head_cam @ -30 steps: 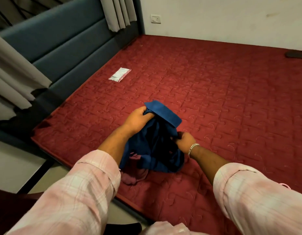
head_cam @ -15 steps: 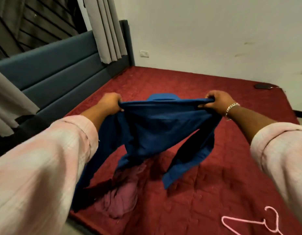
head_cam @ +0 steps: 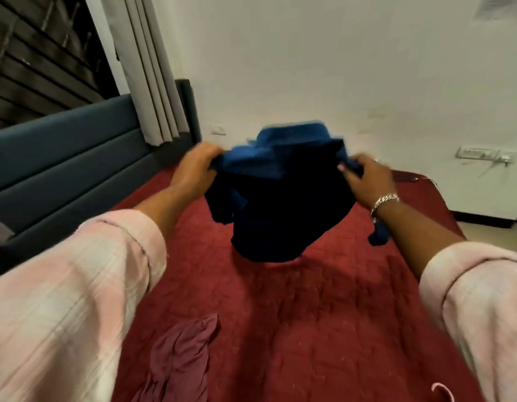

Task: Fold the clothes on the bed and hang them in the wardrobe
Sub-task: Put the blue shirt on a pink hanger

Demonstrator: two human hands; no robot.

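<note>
While both arms reach forward over the bed (head_cam: 324, 300), the blue shirt (head_cam: 283, 198) hangs in the air between the hands, clear of the red cover. Left hand (head_cam: 195, 166) grips the shirt's left top edge, fingers curled into the cloth. Right hand (head_cam: 367, 177) pinches the right top edge; bracelet (head_cam: 383, 201) on that wrist. Frame motion-blurred. Maroon garment (head_cam: 181, 364) lies crumpled on the bed near the left sleeve (head_cam: 71, 300). Pink hanger (head_cam: 442, 394) partly visible at lower right edge.
</note>
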